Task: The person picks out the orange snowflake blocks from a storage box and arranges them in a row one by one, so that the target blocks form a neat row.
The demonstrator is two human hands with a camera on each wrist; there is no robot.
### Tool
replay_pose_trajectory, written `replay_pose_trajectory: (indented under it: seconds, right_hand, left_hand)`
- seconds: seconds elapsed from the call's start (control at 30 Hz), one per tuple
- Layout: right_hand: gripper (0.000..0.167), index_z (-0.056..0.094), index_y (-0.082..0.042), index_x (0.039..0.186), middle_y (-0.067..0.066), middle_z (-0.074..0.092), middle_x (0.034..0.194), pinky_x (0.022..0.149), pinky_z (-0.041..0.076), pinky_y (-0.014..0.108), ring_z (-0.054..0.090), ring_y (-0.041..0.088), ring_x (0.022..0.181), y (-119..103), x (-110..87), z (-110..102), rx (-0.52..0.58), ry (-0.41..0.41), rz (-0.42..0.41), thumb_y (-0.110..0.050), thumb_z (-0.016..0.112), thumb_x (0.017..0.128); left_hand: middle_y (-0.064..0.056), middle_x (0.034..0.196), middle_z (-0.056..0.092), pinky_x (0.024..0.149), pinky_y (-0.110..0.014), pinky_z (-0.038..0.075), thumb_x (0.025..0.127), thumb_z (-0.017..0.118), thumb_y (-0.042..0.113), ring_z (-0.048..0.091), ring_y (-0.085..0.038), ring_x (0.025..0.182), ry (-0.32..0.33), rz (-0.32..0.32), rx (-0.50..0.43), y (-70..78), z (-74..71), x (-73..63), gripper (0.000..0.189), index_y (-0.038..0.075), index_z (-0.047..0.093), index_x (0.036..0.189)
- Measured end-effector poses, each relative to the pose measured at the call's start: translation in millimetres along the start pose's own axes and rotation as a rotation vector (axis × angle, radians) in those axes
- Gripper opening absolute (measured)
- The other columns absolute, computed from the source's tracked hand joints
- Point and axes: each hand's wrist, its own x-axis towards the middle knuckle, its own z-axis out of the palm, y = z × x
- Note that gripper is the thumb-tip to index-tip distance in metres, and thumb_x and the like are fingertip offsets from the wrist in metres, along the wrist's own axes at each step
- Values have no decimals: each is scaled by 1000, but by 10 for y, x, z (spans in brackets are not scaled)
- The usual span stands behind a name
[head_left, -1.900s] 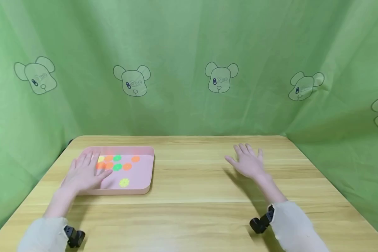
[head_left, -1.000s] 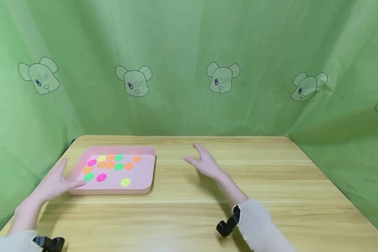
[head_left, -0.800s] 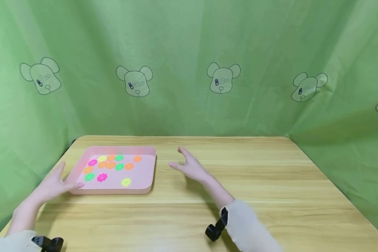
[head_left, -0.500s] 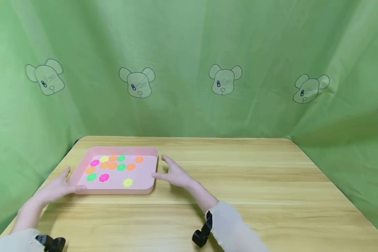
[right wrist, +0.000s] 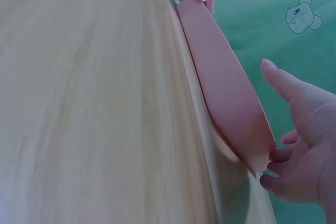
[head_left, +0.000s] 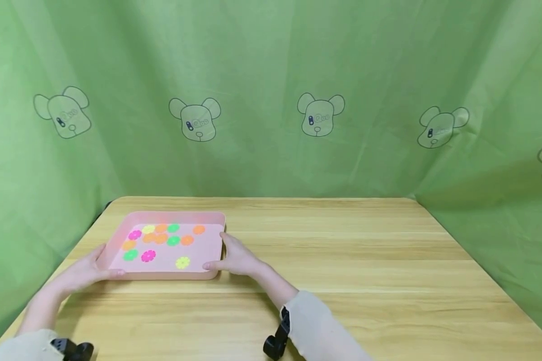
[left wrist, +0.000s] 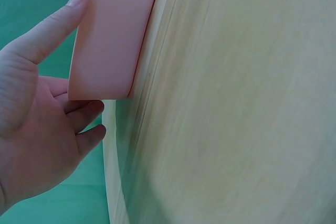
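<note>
A shallow pink tray [head_left: 162,276] lies at the table's left, holding several flat flower-shaped pieces in orange, green, yellow and magenta. One yellow piece [head_left: 182,262] is near its front edge; a magenta piece [head_left: 148,256] lies farther left. My left hand [head_left: 83,273] grips the tray's front left corner. In the left wrist view its thumb lies at the tray's rim [left wrist: 113,35] and its fingers curl round the corner. At the front right corner is my right hand [head_left: 239,258]. In the right wrist view its fingers touch the tray wall [right wrist: 226,77], while the thumb is raised apart from the rim.
The wooden table [head_left: 343,281] stretches away to the right of the tray. A green curtain [head_left: 262,150] with bear-head outlines hangs behind and along both sides. Black cameras, such as the right one [head_left: 277,341], are strapped at both sleeves.
My right hand has come left across the table to the tray's right side. The left hand has drawn back from above the tray to its front left corner. The tray stays put.
</note>
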Motion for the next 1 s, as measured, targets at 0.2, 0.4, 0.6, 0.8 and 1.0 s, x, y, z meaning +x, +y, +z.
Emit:
replay_pose_trajectory:
  seconds: [0.2, 0.4, 0.6, 0.8, 1.0]
  right_hand:
    - [98, 22, 6, 144, 19, 28, 148, 110, 22, 38, 26, 28, 136, 14, -8, 12, -75, -11, 18, -42, 73, 76]
    - [97, 22, 6, 144, 19, 29, 147, 110, 23, 38, 27, 28, 135, 43, -21, 6, -116, -15, 10, -45, 71, 77]
    - [98, 21, 5, 144, 20, 28, 147, 110, 22, 38, 26, 28, 135, 73, -42, -66, -142, -30, -3, -47, 71, 77]
    - [98, 21, 7, 143, 21, 27, 147, 111, 21, 38, 26, 29, 136, 136, -106, -159, -125, -48, -19, -44, 71, 77]
    - [98, 20, 7, 144, 20, 26, 148, 111, 21, 38, 25, 28, 136, 212, -173, -250, -89, -52, -29, -42, 72, 77]
  left_hand:
    - [-48, 135, 4, 98, -68, 13, 83, 66, 31, 8, -61, 124, 11, 22, -24, -12, 4, 15, 103, -22, -4, 136]
    - [-48, 135, 5, 98, -68, 14, 83, 67, 28, 10, -61, 124, 25, 47, -42, -7, 22, 16, 101, -22, -3, 136]
    - [-47, 136, 11, 99, -67, 17, 82, 68, 29, 15, -60, 124, 28, 56, -45, 54, 55, 10, 100, -21, 1, 137]
    - [-47, 136, 13, 98, -67, 18, 82, 67, 29, 17, -60, 124, 19, 97, -31, 116, 115, 19, 98, -22, 3, 136]
    - [-45, 138, 10, 98, -68, 17, 84, 65, 33, 14, -59, 125, 16, 106, 17, 187, 175, 39, 99, -21, 2, 137]
